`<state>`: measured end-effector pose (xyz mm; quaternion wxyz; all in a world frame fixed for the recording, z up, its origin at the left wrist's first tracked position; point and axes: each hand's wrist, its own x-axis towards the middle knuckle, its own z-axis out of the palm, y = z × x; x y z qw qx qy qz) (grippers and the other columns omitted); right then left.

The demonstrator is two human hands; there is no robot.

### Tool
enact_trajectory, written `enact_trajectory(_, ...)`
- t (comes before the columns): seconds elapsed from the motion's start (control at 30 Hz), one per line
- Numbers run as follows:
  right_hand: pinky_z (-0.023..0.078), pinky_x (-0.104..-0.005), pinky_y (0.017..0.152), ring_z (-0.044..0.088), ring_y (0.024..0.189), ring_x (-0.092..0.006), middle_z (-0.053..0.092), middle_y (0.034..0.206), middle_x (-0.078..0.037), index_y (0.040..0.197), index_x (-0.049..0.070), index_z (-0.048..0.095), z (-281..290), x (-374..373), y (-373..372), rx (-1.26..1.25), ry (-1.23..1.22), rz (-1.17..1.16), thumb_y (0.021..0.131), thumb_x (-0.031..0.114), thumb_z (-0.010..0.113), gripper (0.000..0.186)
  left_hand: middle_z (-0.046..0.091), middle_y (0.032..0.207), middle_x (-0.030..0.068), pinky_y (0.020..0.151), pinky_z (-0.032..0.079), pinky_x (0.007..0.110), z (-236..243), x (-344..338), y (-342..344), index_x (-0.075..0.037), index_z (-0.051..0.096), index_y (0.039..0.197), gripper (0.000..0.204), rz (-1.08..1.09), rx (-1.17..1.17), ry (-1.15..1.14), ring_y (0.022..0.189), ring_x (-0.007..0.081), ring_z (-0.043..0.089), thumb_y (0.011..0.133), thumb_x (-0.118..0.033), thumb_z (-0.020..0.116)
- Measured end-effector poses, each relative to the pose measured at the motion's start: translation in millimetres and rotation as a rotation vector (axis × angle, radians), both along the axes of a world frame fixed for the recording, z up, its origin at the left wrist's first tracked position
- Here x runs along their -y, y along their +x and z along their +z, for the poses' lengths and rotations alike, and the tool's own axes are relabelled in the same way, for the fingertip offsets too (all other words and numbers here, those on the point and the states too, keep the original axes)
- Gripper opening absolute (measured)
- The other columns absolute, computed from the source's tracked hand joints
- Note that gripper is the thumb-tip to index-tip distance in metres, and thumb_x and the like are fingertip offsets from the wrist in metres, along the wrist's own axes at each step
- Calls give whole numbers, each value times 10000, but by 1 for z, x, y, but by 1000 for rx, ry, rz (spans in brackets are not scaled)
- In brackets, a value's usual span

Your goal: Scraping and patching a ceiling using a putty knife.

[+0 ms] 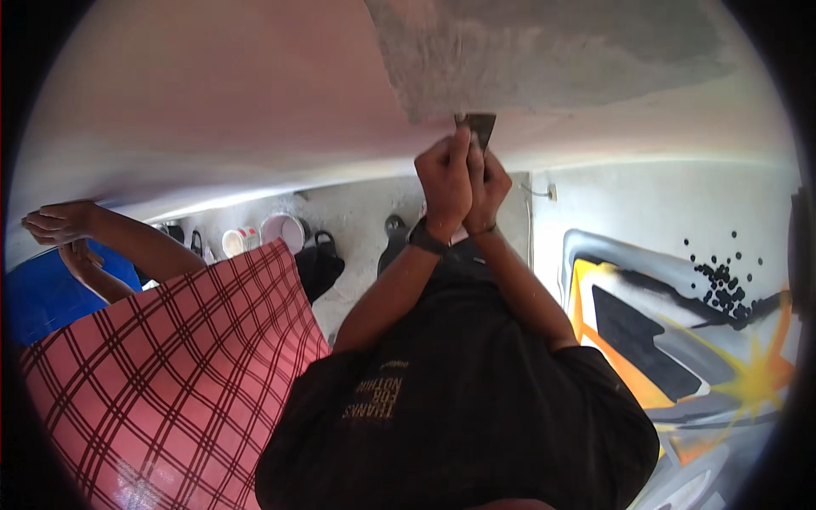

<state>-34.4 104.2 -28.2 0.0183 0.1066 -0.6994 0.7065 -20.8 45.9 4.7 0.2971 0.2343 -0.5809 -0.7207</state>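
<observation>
Both my hands are raised together at a pinkish wall (229, 93), closed around a scraper (484, 127) with a flat dark blade. My left hand (445, 183) wraps the tool with its thumb pointing up toward the blade, and a dark band circles that wrist. My right hand (491, 189) presses against it from the other side. The handle is hidden in my fingers. The blade's wide edge meets the lower border of a bare grey patch (552, 59), where the pink coat is absent.
At my left stands a co-worker in pink plaid cloth (178, 365), one hand (64, 221) raised to the wall. A white bucket (285, 231) and a smaller tub (238, 241) stand on the grey floor (357, 212). On the right is a white wall painted with graffiti (654, 340).
</observation>
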Motion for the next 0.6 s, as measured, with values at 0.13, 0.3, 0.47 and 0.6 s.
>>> enact_trajectory(0.13,388,-263,580,417,704,-70,499,681,-38,873,-29,599,1,3,-10,9,-12,6,1035,181,561,268,540,604,0,542,391,275,-9,6,-11,51,579,708,397,-2,-15,36,618,54,441,1018,-193,620)
enact_trajectory(0.3,386,-267,572,414,696,-66,487,669,-42,865,-25,605,-10,0,-4,30,-12,-9,1033,184,568,271,551,619,5,559,396,271,-5,4,-6,55,609,730,371,5,-14,35,643,52,433,1015,-182,625)
enact_trajectory(0.47,384,-275,574,411,682,-79,490,665,-48,857,-31,586,-12,4,-7,11,-39,-7,1035,185,557,281,541,608,3,548,380,273,-3,6,-9,50,588,705,397,11,-30,19,630,53,423,1017,-192,627)
enact_trajectory(0.6,383,-277,576,421,690,-81,498,676,-48,861,-28,587,-3,5,-7,8,11,17,1038,184,549,278,539,599,8,541,379,278,-6,11,-8,49,577,699,401,-4,13,-70,619,57,425,1021,-186,620)
